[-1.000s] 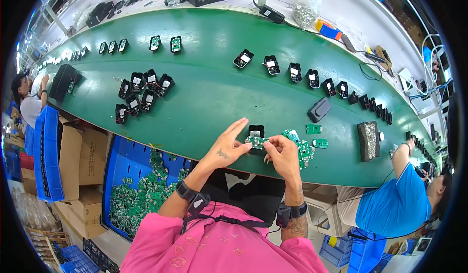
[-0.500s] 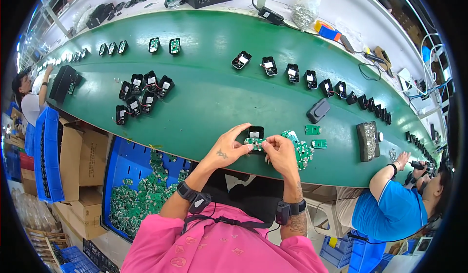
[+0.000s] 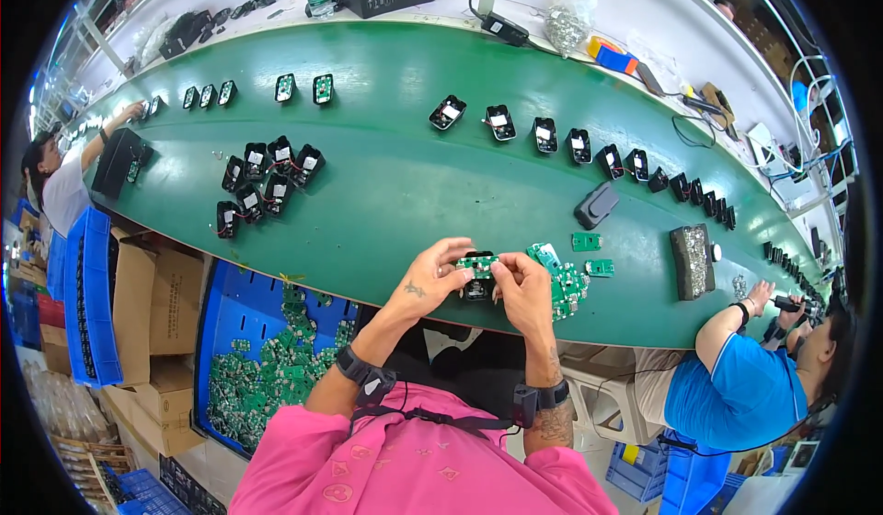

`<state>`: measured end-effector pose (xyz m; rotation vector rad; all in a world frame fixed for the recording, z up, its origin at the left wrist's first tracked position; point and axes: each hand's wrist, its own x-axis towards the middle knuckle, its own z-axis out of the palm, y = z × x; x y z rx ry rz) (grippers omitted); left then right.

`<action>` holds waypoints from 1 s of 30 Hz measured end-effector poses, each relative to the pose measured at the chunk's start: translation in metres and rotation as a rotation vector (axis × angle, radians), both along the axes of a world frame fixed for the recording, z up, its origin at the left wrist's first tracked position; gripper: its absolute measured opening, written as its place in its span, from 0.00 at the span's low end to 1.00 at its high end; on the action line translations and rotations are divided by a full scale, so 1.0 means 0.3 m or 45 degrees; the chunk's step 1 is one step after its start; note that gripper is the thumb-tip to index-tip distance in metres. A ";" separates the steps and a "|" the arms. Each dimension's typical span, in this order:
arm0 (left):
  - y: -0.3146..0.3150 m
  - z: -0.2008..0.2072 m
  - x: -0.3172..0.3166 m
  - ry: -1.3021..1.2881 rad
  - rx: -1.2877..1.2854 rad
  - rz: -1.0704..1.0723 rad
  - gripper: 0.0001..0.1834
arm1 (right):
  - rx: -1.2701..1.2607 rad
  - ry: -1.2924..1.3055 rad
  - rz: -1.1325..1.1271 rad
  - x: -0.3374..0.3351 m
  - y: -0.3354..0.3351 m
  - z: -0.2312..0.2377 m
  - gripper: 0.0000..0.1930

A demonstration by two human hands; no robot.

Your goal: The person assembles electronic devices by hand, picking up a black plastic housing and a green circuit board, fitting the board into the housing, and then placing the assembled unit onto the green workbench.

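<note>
A green circuit board (image 3: 476, 266) lies over the upper part of a small black plastic housing (image 3: 478, 289) at the table's near edge. My left hand (image 3: 436, 277) is closed at their left side, its thumb on the board's edge and its fingers behind. From the right, my right hand (image 3: 521, 287) pinches the board's other end between thumb and fingers. How firmly the housing itself is gripped is hidden by my hands. Just right of my right hand lies a pile of green circuit boards (image 3: 568, 291), with two loose boards (image 3: 587, 242) beyond it.
Black housings (image 3: 268, 175) cluster at left on the green table (image 3: 386, 165); more stand in a row (image 3: 545, 135) along the back. A black block (image 3: 692, 262) and a dark case (image 3: 597, 205) lie at right. A blue bin (image 3: 223, 308) holds boards. Co-workers sit at both sides.
The board has shifted toward the far end of the housing, baring its near end. My hands moved with it slightly. At far left, a co-worker's arm has reached farther along the row.
</note>
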<state>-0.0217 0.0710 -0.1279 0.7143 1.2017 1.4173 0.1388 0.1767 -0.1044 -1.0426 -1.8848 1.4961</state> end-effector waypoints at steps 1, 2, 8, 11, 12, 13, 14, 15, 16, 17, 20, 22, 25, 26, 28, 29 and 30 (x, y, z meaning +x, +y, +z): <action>-0.008 -0.023 0.000 -0.047 -0.075 0.015 0.33 | -0.015 0.000 -0.010 0.002 -0.001 -0.020 0.07; -0.012 -0.014 0.015 -0.048 -0.078 0.008 0.33 | -0.032 -0.001 -0.028 0.006 0.003 -0.035 0.08; -0.058 0.090 0.077 1.210 -0.011 0.162 0.45 | -0.078 -0.088 0.005 0.014 -0.016 0.009 0.08; -0.040 0.037 0.050 1.421 0.167 0.120 0.46 | 0.013 -0.123 0.034 0.018 -0.011 0.008 0.08; -0.040 0.048 0.048 1.421 0.171 0.121 0.46 | 0.016 -0.122 0.033 0.019 -0.010 0.004 0.08; -0.043 0.064 0.049 1.344 0.113 0.077 0.45 | 0.022 -0.153 0.043 0.021 -0.010 -0.001 0.08; -0.046 0.091 0.051 1.269 0.053 0.033 0.44 | 0.026 -0.183 0.054 0.022 -0.012 -0.007 0.08; -0.046 0.112 0.054 1.272 0.055 0.032 0.44 | 0.027 -0.180 0.052 0.022 -0.017 -0.012 0.08; -0.045 0.130 0.057 1.013 0.021 0.013 0.42 | -0.032 -0.096 0.028 0.021 -0.025 -0.016 0.08; -0.049 0.140 0.059 0.751 -0.014 -0.002 0.39 | -0.090 -0.014 0.009 0.018 -0.034 -0.014 0.08; -0.067 0.133 0.055 0.245 0.075 -0.047 0.36 | -0.073 0.007 0.020 0.024 -0.054 0.032 0.08; -0.073 0.127 0.044 0.161 0.108 -0.049 0.34 | -0.040 -0.002 0.021 0.023 -0.070 0.082 0.08; -0.076 0.184 0.050 0.026 0.107 -0.019 0.31 | -0.002 -0.023 0.012 0.024 -0.089 0.137 0.08; -0.077 0.191 0.055 0.098 0.108 0.006 0.30 | 0.007 -0.036 0.002 0.024 -0.093 0.145 0.08; -0.084 0.211 0.067 0.170 0.109 0.032 0.29 | 0.135 0.058 -0.056 0.024 -0.103 0.139 0.09; -0.091 0.223 0.072 0.110 0.142 0.063 0.29 | 0.263 0.154 -0.108 0.023 -0.107 0.136 0.11; -0.095 0.238 0.075 0.050 0.175 0.095 0.28 | 0.263 0.154 -0.107 0.034 -0.112 0.143 0.11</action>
